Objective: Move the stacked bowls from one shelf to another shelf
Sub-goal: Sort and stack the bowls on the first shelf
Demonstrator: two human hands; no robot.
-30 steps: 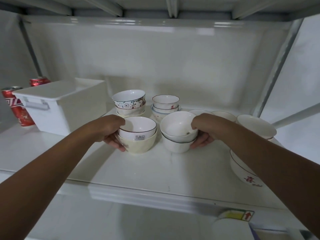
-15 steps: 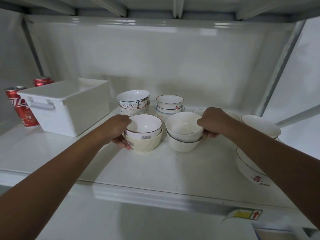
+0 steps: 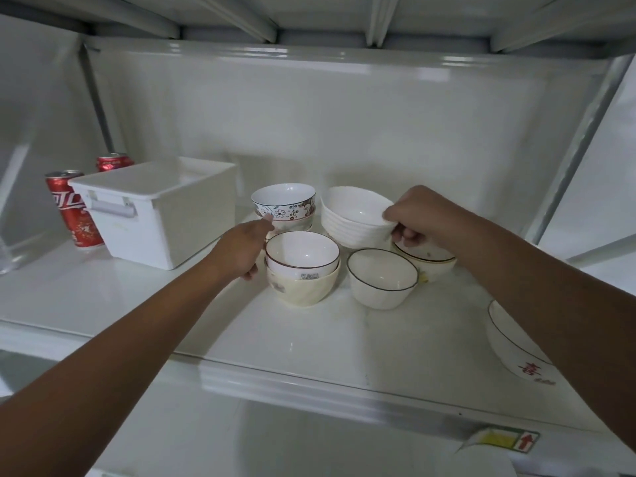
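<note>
Stacked bowls [image 3: 356,218] tilted, pinched by right hand [image 3: 418,215]; prob. lifted.

White metal shelving unit: glossy shelf [image 3: 309,342] with soft reflections, plain back panel [image 3: 327,125], ribbed underside of upper shelf [image 3: 268,18], grey upright post [image 3: 571,156] at right; dim, even lighting.
</note>
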